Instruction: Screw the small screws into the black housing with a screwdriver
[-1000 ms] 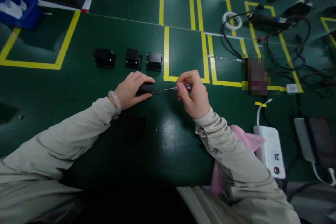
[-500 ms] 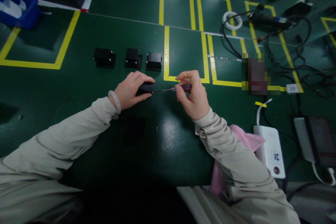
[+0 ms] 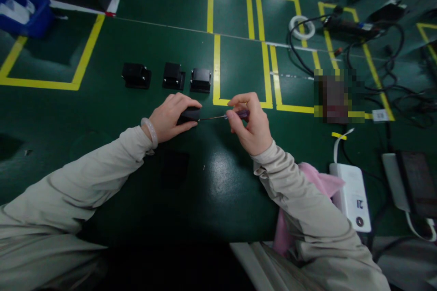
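My left hand is closed round a small black block, thumb in front and fingers behind. In my right hand a screwdriver with a purplish clear handle lies level, pinched between thumb and fingers. Its thin shaft points left, and the tip meets the block's right end at a small shiny spot, probably a screw head. Three similar black blocks with shiny screws, the left one, the middle one and the right one, stand in a row behind my left hand. A small loose screw lies nearer to me.
Yellow tape marks rectangles on the green surface. A blue bin stands far left. On the right are a white tape roll, tangled black cables, a white power bank and a pink cloth by my right forearm.
Hardly anything differs. Both hands keep their hold and place, with the screwdriver tip still at the block's end; the fingers of my right hand have shifted very slightly.
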A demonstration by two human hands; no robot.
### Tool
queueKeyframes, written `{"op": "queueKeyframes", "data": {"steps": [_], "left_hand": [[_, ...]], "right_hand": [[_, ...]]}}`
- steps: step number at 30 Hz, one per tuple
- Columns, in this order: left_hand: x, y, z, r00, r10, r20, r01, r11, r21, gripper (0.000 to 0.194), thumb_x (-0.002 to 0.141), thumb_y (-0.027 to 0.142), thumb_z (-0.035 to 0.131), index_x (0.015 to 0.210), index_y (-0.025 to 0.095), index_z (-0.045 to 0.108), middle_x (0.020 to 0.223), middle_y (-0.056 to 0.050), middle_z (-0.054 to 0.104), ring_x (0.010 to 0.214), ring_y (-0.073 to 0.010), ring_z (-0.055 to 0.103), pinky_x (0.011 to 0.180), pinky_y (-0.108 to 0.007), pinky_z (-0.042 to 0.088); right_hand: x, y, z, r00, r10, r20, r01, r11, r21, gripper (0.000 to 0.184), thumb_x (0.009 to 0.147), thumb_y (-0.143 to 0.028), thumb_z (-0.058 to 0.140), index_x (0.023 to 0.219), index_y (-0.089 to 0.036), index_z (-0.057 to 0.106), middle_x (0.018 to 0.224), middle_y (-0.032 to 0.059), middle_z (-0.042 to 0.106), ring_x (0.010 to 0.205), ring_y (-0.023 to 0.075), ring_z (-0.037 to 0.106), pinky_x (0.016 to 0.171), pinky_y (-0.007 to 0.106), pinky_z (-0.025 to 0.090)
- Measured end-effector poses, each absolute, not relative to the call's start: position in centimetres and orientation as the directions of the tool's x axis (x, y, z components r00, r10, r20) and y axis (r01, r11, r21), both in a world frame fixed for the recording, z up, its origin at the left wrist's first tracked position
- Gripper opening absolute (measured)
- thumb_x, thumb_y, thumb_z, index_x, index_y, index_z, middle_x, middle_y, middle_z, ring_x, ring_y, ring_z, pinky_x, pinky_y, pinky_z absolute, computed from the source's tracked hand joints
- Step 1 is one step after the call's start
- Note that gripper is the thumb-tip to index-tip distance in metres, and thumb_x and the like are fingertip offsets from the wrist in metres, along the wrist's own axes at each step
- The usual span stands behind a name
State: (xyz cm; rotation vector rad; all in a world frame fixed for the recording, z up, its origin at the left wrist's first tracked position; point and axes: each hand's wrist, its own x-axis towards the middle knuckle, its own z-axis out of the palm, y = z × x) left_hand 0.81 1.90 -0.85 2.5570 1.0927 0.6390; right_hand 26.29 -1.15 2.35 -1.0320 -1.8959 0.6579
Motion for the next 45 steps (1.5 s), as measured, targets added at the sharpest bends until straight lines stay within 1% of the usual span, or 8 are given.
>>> {"op": "queueKeyframes", "data": {"steps": [3, 9, 15, 21, 26, 31, 37, 45], "left_hand": [[0.80, 1.85, -0.86, 0.614, 0.734, 0.291, 0.607, -0.674, 0.421, 0.038, 0.096, 0.036, 0.059, 0.128, 0.015, 0.059, 0.121, -0.012, 0.064, 0.113, -0.0286, 0.059, 0.098, -0.044, 0.047], [0.80, 1.81, -0.87, 0.610, 0.739, 0.287, 0.608, -0.668, 0.428, 0.039, 0.096, 0.036, 0.059, 0.129, 0.015, 0.058, 0.121, -0.012, 0.064, 0.113, -0.0289, 0.059, 0.098, -0.045, 0.047], [0.85, 1.81, -0.78, 0.613, 0.740, 0.277, 0.610, -0.666, 0.428, 0.038, 0.096, 0.036, 0.059, 0.129, 0.016, 0.058, 0.122, -0.012, 0.064, 0.113, -0.0285, 0.059, 0.099, -0.045, 0.046], [0.85, 1.90, -0.85, 0.615, 0.735, 0.284, 0.605, -0.671, 0.428, 0.039, 0.096, 0.036, 0.060, 0.129, 0.015, 0.058, 0.121, -0.012, 0.064, 0.112, -0.0291, 0.059, 0.098, -0.046, 0.047], [0.80, 1.87, -0.92, 0.614, 0.733, 0.292, 0.599, -0.674, 0.431, 0.038, 0.095, 0.035, 0.061, 0.128, 0.015, 0.059, 0.120, -0.012, 0.064, 0.113, -0.0291, 0.059, 0.098, -0.045, 0.047], [0.83, 1.87, -0.94, 0.605, 0.753, 0.261, 0.616, -0.649, 0.446, 0.040, 0.094, 0.036, 0.060, 0.129, 0.017, 0.058, 0.122, -0.012, 0.063, 0.113, -0.0296, 0.058, 0.100, -0.047, 0.046], [0.84, 1.85, -0.85, 0.605, 0.757, 0.248, 0.621, -0.643, 0.449, 0.040, 0.095, 0.037, 0.059, 0.129, 0.017, 0.058, 0.122, -0.012, 0.063, 0.114, -0.0297, 0.058, 0.100, -0.047, 0.046], [0.89, 1.78, -0.71, 0.603, 0.760, 0.244, 0.625, -0.639, 0.448, 0.040, 0.095, 0.038, 0.058, 0.129, 0.017, 0.058, 0.122, -0.012, 0.063, 0.113, -0.0290, 0.058, 0.100, -0.047, 0.046]], "right_hand": [[26.31, -1.12, 2.30, -0.280, 0.868, 0.411, 0.397, 0.494, -0.774, 0.013, 0.099, -0.034, 0.055, 0.099, -0.021, 0.051, 0.074, -0.0053, 0.053, 0.065, 0.0084, 0.057, 0.065, 0.027, 0.046], [26.30, -1.06, 2.07, -0.288, 0.851, 0.438, 0.371, 0.521, -0.769, 0.015, 0.097, -0.023, 0.051, 0.111, -0.020, 0.048, 0.074, -0.0063, 0.048, 0.064, 0.0089, 0.054, 0.066, 0.028, 0.046], [26.29, -1.01, 2.06, -0.266, 0.873, 0.410, 0.377, 0.485, -0.789, 0.014, 0.099, -0.035, 0.054, 0.101, -0.021, 0.051, 0.073, -0.0057, 0.053, 0.065, 0.0089, 0.057, 0.066, 0.028, 0.046], [26.30, -0.93, 1.84, -0.264, 0.862, 0.433, 0.361, 0.504, -0.784, 0.017, 0.097, -0.026, 0.053, 0.112, -0.021, 0.048, 0.071, -0.0067, 0.050, 0.062, 0.0097, 0.054, 0.064, 0.029, 0.045], [26.27, -0.93, 1.87, -0.258, 0.884, 0.389, 0.371, 0.463, -0.805, 0.015, 0.099, -0.036, 0.054, 0.101, -0.022, 0.050, 0.066, -0.0078, 0.049, 0.056, 0.0081, 0.050, 0.061, 0.028, 0.041], [26.25, -1.00, 1.86, -0.252, 0.867, 0.431, 0.347, 0.496, -0.796, 0.016, 0.096, -0.025, 0.053, 0.111, -0.022, 0.048, 0.068, -0.0083, 0.046, 0.059, 0.0092, 0.051, 0.063, 0.028, 0.042], [26.31, -1.02, 1.86, -0.249, 0.897, 0.365, 0.359, 0.435, -0.826, 0.019, 0.100, -0.040, 0.054, 0.100, -0.021, 0.051, 0.064, -0.0083, 0.049, 0.056, 0.0080, 0.051, 0.062, 0.027, 0.040], [26.29, -0.95, 1.83, -0.240, 0.882, 0.406, 0.347, 0.469, -0.812, 0.018, 0.098, -0.035, 0.054, 0.109, -0.022, 0.050, 0.070, -0.0066, 0.050, 0.061, 0.0104, 0.053, 0.063, 0.029, 0.043]]}}
